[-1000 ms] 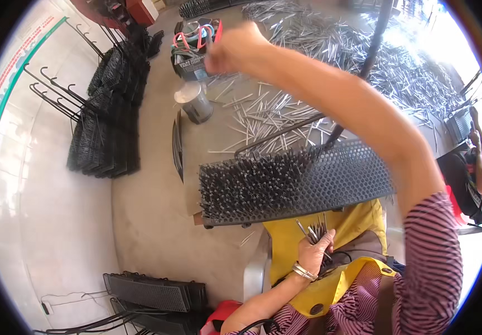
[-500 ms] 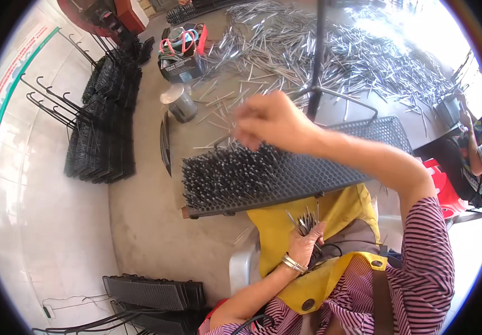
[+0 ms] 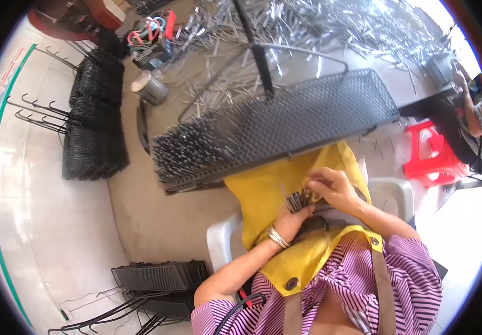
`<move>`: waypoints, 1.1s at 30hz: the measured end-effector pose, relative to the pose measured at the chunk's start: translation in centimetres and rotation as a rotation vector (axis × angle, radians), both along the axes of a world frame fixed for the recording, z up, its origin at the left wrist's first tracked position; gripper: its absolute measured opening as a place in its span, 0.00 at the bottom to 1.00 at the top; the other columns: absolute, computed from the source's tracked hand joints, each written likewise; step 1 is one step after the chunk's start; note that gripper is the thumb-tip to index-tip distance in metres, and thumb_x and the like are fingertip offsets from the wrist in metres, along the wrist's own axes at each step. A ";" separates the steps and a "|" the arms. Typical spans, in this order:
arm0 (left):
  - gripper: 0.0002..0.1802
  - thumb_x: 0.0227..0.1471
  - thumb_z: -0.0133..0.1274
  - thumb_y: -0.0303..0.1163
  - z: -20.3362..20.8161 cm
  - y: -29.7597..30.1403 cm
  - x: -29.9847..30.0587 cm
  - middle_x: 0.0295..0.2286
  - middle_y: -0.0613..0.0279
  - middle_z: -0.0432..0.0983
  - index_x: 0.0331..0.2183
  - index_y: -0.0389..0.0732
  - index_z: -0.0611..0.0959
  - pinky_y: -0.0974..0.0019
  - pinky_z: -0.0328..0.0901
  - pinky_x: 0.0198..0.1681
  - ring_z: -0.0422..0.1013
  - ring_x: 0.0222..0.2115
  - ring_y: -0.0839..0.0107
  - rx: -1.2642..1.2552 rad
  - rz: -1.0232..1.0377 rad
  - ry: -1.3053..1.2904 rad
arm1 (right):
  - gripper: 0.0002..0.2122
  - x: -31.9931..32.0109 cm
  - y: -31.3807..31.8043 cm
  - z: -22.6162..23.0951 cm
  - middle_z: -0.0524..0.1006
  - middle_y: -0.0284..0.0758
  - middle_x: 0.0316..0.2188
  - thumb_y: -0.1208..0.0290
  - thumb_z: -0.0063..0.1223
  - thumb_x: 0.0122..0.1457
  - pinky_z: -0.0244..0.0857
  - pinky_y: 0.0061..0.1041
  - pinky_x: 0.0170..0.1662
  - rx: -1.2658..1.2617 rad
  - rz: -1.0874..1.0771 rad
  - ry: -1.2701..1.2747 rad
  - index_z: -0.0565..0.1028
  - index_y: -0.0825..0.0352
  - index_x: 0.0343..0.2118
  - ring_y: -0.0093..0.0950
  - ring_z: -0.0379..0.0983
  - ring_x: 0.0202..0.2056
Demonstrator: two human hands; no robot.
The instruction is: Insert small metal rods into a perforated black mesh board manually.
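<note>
Two hands at work on your near side of the black perforated panel (image 3: 319, 114), both over the yellow apron (image 3: 263, 195). Your left hand (image 3: 294, 222) has its fingers wrapped around a bundle of thin rods (image 3: 294, 202); the ends point up toward the panel's near edge, well apart from it. You wear a metal bracelet (image 3: 279, 237) on that wrist. Your right hand (image 3: 335, 187) is at the top of the bundle, on its right side, fingers bent inward. Blur there: cannot tell whether you have a rod pinched between them.

Panel lies aslant before you, left end nearer. Upright dark pins (image 3: 188, 153) stand packed in its left part; open holes show across the middle and right.

Beyond the panel's far edge: a dark post (image 3: 260, 67), then loose silvery pieces (image 3: 330, 28) thickly strewn over the tabletop (image 3: 403, 92). Past the panel's left end, you have a grey can (image 3: 150, 90) and, farther off, a dark box (image 3: 156, 56) with red and blue loops on top. Well left of the panel, stacked black racks (image 3: 93, 128) by a white wall (image 3: 46, 195). Right of the panel, a red stool (image 3: 428, 153) and a co-worker's hand (image 3: 459, 77).
</note>
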State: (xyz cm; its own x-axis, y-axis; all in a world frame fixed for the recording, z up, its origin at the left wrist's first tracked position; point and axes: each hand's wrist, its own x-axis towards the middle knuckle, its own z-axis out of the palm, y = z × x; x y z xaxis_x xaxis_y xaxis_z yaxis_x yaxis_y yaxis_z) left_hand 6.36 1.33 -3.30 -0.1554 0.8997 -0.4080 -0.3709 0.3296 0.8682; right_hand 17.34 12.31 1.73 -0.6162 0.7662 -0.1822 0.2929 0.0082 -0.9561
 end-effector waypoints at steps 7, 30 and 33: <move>0.03 0.42 0.50 0.23 2.8 1.4 -1.4 0.15 0.64 0.68 0.25 0.36 0.74 0.73 0.61 0.17 0.65 0.14 0.75 0.009 0.108 -0.176 | 0.08 -1.1 1.1 0.1 0.74 0.34 0.23 0.81 0.49 0.49 0.66 0.17 0.26 -0.306 0.013 0.203 0.70 0.75 0.33 0.20 0.70 0.23; 0.06 0.45 0.51 0.27 4.2 3.4 -5.1 0.16 0.64 0.65 0.27 0.36 0.72 0.73 0.58 0.16 0.60 0.13 0.77 -0.047 0.059 -0.579 | 0.04 -12.1 12.3 4.4 0.73 0.36 0.19 0.81 0.51 0.49 0.63 0.17 0.23 0.763 -0.180 0.426 0.71 0.72 0.28 0.21 0.71 0.21; 0.06 0.45 0.51 0.26 4.9 3.4 -5.3 0.16 0.64 0.64 0.26 0.36 0.71 0.73 0.58 0.15 0.60 0.12 0.77 -0.076 0.065 -0.577 | 0.05 -12.4 12.9 3.9 0.71 0.41 0.19 0.82 0.51 0.46 0.62 0.24 0.22 1.005 -0.087 0.336 0.70 0.71 0.28 0.32 0.71 0.21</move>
State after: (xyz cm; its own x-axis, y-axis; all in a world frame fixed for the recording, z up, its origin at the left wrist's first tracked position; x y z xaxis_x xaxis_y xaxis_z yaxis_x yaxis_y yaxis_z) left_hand 1.11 4.77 1.57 0.0575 0.8605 -0.5063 -0.7983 0.3441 0.4942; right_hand 4.90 25.21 5.59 -0.4530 0.5142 0.7282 0.0527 0.8309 -0.5540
